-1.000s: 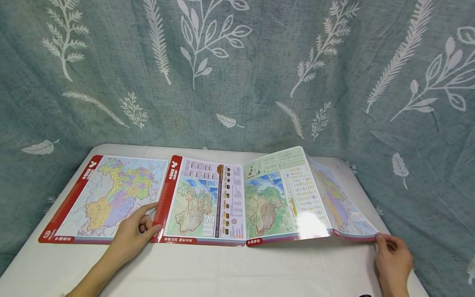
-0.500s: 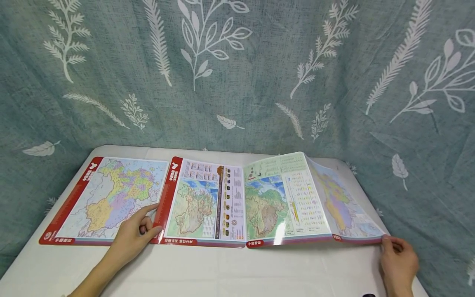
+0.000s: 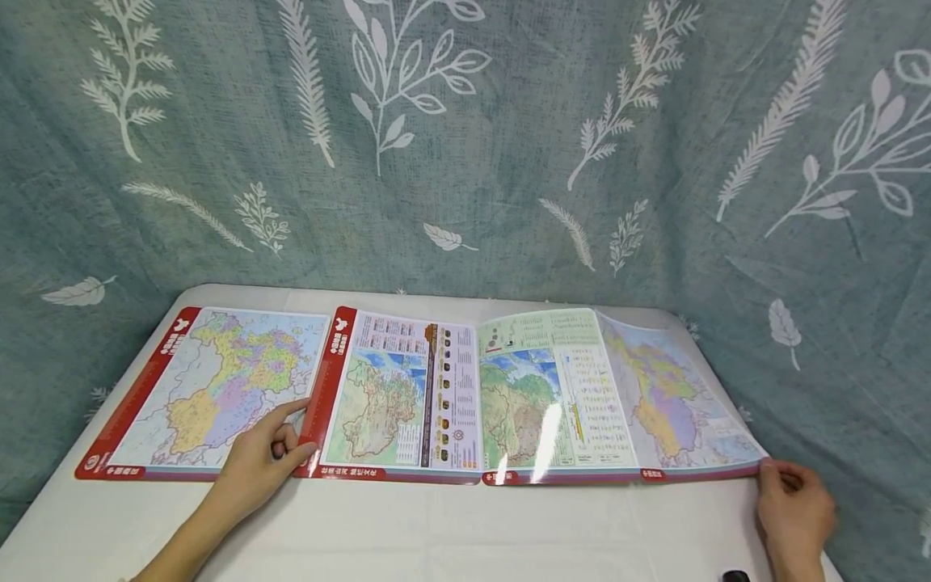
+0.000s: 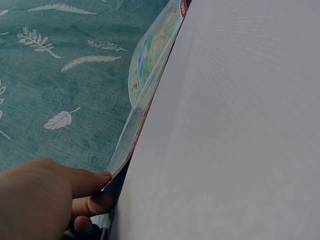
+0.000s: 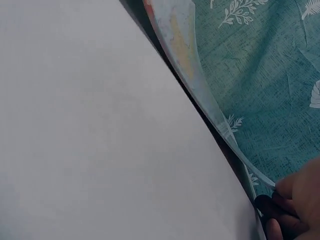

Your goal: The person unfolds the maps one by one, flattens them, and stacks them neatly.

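Observation:
A glossy fold-out map (image 3: pixel 378 404) with a red left border lies spread across the white table, its panels printed with relief and coloured maps. My left hand (image 3: pixel 262 453) pinches its red left edge near the front, thumb on top; the left wrist view shows the thumb (image 4: pixel 90 181) on that edge. At the far right corner my right hand (image 3: pixel 796 509) pinches the map between thumb and fingers, holding the end panel (image 3: pixel 669 396) slightly raised. Partly behind my left hand lies another map sheet (image 3: pixel 218 364), flat, with a red border.
The white table (image 3: pixel 436 533) extends in front of the maps. A patterned green curtain (image 3: pixel 509 121) hangs behind and beside it. A small dark object (image 3: pixel 735 575) shows at the bottom edge, near my right wrist.
My right hand has moved rightward with the map's corner. The raised fold between the two right panels has sunk and flattened. My left hand has stayed in place.

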{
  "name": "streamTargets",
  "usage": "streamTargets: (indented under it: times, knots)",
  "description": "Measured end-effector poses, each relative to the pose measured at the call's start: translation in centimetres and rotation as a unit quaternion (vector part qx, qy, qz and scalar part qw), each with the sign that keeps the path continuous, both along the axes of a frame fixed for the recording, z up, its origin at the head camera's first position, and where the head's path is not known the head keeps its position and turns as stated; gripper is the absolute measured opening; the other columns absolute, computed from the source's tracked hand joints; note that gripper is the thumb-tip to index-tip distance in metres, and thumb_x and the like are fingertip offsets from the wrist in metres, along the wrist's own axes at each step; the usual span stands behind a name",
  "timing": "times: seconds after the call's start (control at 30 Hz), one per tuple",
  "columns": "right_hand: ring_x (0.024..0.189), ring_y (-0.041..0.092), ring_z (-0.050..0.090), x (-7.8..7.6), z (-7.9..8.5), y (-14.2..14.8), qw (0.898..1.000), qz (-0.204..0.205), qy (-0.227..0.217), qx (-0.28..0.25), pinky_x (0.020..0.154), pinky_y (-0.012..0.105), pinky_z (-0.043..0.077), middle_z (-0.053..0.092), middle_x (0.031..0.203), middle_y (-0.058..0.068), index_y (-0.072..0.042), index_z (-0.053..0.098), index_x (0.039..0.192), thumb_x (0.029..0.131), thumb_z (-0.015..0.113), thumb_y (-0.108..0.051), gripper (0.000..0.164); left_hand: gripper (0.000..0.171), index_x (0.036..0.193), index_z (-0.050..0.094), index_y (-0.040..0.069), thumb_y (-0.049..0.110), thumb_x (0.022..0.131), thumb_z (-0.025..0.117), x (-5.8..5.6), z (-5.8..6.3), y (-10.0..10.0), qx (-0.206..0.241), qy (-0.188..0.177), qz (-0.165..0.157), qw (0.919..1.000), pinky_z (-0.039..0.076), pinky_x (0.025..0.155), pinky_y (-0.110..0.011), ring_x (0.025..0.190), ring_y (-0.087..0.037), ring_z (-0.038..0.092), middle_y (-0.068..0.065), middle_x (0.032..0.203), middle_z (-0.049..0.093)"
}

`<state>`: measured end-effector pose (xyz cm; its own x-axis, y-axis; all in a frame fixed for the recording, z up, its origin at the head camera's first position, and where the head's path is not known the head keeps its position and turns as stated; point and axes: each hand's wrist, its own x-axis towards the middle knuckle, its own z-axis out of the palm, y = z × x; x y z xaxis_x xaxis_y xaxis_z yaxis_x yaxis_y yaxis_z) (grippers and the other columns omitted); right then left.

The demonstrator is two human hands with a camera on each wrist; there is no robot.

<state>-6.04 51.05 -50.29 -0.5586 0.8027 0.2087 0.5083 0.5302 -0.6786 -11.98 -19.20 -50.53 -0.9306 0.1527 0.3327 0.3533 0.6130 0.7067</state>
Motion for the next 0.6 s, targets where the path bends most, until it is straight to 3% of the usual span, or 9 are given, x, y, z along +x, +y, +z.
streamTargets:
  times: [0.13,0.3,0.43,0.53,0.6]
  knots:
    - [0.060,-0.021,0.031,0.02,0.24,0.29,1.000,0.006,-0.002,0.009,0.061,0.018,0.034,0.069,0.104,0.029,0.006,0.066,0.125,0.105,0.058,-0.029,0.040,0.058,0.138,0.061,0.003,0.010,0.086,0.087,0.06,0.05,-0.12,0.000,0.006,-0.006,1.0000,0.034,0.063,-0.022,0.065,-0.002,0.043,0.016,0.067,0.048]
    - [0.056,-0.022,0.030,0.04,0.52,0.35,1.000,0.005,-0.003,0.017,0.061,0.020,0.034,0.070,0.080,0.014,0.006,0.068,0.122,0.104,0.061,-0.028,0.039,0.059,0.138,0.061,0.004,0.010,0.085,0.088,0.12,0.06,-0.21,-0.004,0.011,-0.001,0.9999,0.034,0.064,-0.021,0.065,-0.002,0.043,0.017,0.067,0.047]
    - [0.056,-0.022,0.032,-0.03,0.67,0.21,1.000,0.005,0.005,0.009,0.058,0.015,0.034,0.064,0.072,-0.001,0.006,0.068,0.122,0.103,0.061,-0.028,0.039,0.059,0.138,0.061,0.005,0.011,0.085,0.088,0.02,0.14,-0.25,-0.005,0.010,0.005,0.9999,0.034,0.064,-0.021,0.066,-0.002,0.043,0.016,0.067,0.048]
    - [0.057,-0.022,0.035,0.12,0.66,0.25,1.000,0.001,0.012,-0.007,0.055,0.010,0.034,0.050,0.069,-0.025,0.006,0.068,0.121,0.103,0.062,-0.027,0.038,0.059,0.138,0.062,0.005,0.012,0.086,0.088,-0.05,0.09,-0.19,-0.003,0.007,0.002,1.0000,0.034,0.063,-0.021,0.065,-0.002,0.044,0.017,0.067,0.049]
    - [0.057,-0.021,0.036,0.23,0.67,0.33,1.000,-0.002,0.015,-0.017,0.054,0.009,0.034,0.042,0.069,-0.034,0.006,0.067,0.121,0.102,0.062,-0.027,0.038,0.059,0.138,0.062,0.005,0.011,0.085,0.088,-0.16,0.06,-0.13,-0.002,0.014,-0.001,0.9999,0.034,0.063,-0.021,0.065,-0.002,0.044,0.017,0.067,0.049]
